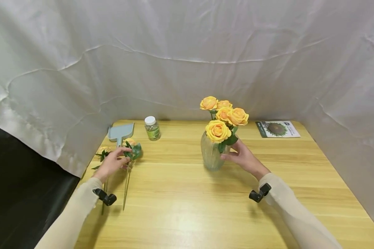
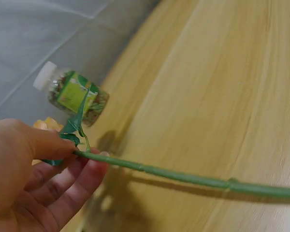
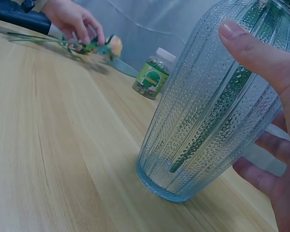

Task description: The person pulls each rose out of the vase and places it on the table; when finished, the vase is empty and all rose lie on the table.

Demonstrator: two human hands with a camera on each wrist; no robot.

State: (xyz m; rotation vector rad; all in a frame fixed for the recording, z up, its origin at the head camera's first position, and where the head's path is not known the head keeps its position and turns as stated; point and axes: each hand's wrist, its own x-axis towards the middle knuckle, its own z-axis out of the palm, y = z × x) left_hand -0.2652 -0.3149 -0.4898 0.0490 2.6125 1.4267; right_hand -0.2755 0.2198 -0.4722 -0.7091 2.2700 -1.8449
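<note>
Between thumb and fingertips, my left hand (image 1: 113,162) pinches the green stem (image 2: 183,177) of a yellow rose (image 1: 130,141), just under its leaves. That stem slants across the left wrist view, close over the wooden table. Beside it at the left edge lies another yellow rose (image 1: 104,149), partly hidden by the hand. My right hand (image 1: 246,158) grips the ribbed clear glass vase (image 3: 203,121), thumb on the near side and fingers round the far side. The vase stands upright with several yellow roses (image 1: 218,131) in it; a green stem shows through the glass.
A white-capped jar (image 1: 152,128) with a green label stands at the back left. Left of it lies a grey-blue dustpan (image 1: 121,132). A sunflower-like picture card (image 1: 278,129) lies at the back right. Pale cloth (image 1: 180,79) hangs behind the wooden table (image 1: 180,204).
</note>
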